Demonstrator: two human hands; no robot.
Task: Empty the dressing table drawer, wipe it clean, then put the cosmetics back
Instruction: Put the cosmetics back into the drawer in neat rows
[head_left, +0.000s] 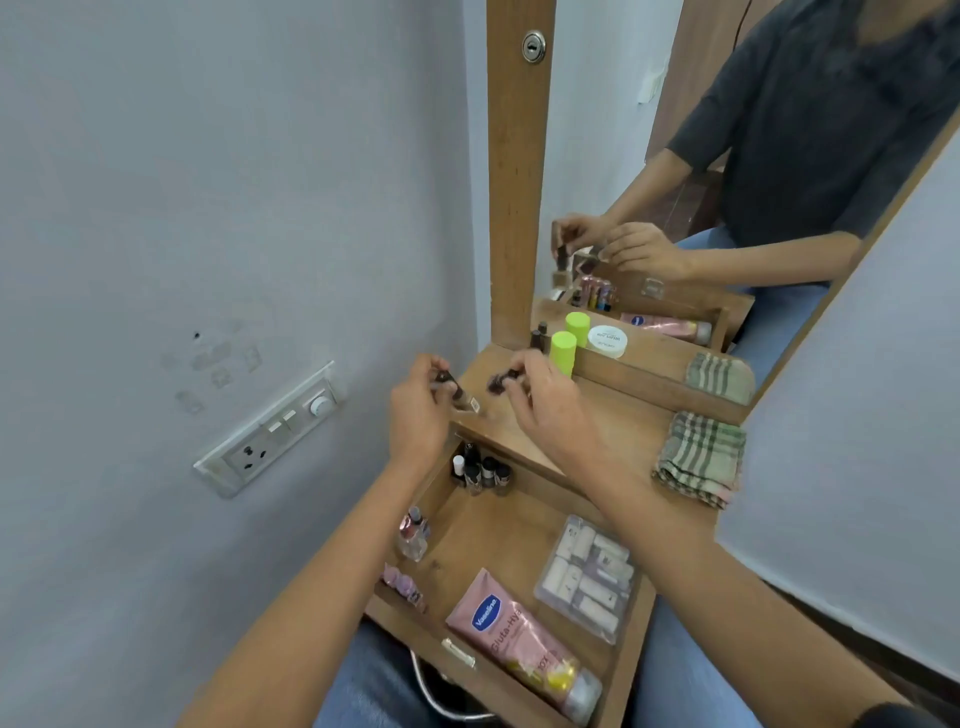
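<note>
Bare forearms, blue jeans, dark sleeve

Both forearms reach forward from the near edge, converging toward the far middle. The left hand is raised with fingers curled, pinching a small dark item. The right hand, just right of it, pinches another small dark piece with bent fingertips.
</note>
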